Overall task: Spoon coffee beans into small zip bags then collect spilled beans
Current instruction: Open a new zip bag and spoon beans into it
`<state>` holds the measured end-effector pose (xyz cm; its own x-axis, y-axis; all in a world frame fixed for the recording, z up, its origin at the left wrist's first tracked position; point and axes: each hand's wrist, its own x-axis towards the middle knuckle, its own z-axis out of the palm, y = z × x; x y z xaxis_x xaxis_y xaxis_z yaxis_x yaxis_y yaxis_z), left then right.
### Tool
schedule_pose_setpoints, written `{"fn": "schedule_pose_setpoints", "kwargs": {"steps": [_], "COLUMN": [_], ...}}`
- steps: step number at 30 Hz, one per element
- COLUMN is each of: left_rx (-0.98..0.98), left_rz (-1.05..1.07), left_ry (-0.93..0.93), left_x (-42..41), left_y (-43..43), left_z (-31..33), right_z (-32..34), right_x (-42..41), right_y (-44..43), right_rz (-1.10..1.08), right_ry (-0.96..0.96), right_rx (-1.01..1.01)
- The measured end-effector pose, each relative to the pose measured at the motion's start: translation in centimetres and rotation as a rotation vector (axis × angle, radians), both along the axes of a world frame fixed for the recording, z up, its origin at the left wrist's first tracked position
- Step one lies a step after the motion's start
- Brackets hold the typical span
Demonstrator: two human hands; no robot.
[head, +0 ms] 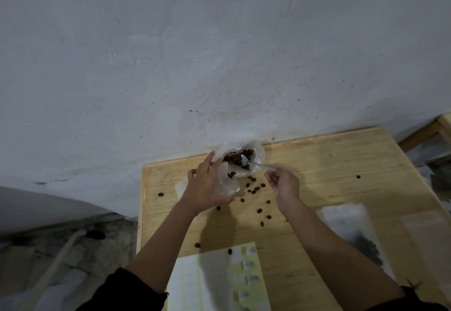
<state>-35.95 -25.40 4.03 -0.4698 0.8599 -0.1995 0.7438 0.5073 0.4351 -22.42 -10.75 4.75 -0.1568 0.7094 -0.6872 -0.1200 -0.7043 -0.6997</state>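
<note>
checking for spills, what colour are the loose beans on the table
Dark brown beans against the pale wooden table, clearest in the head view.

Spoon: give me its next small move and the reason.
Probably push the spoon under the beans in the large bag for a scoop. The right hand pinches its handle, its bowl shows white and looks empty, and the left hand holds the small zip bag right beside, with few beans inside.

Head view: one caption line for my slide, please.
Right hand dips a spoon into the bean bag, left hand holds a small zip bag; spilled beans dot the table.
</note>
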Motion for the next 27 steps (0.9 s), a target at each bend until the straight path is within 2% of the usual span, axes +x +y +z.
{"fn": "schedule_pose_setpoints", "kwargs": {"steps": [6, 13, 17, 22, 27], "left_rx": [-0.060, -0.046, -0.015, 0.014, 0.069], "left_rz": [0.048, 0.059, 0.031, 0.011, 0.016], "left_ry": [0.022, 0.002, -0.003, -0.038, -0.080], "left_x": [0.2, 0.4, 0.2, 0.2, 0.1], "left_y": [0.4, 0.6, 0.3, -0.2, -0.9], "left_z": [-0.1, 0.0, -0.1, 0.1, 0.2], "right_z": [1.5, 2.8, 2.7, 2.1, 1.0], "right_x": [1.6, 3.0, 3.3, 3.3, 2.6], "right_y": [1.2, 1.0, 0.7, 0.9, 0.3], "right_rz": [0.103, 0.420, 0.353, 0.293, 0.416], "right_ry": [-0.030, -0.050, -0.170, -0.184, -0.135], "right_rx": [0.226, 0.542, 0.682, 0.663, 0.462]}}
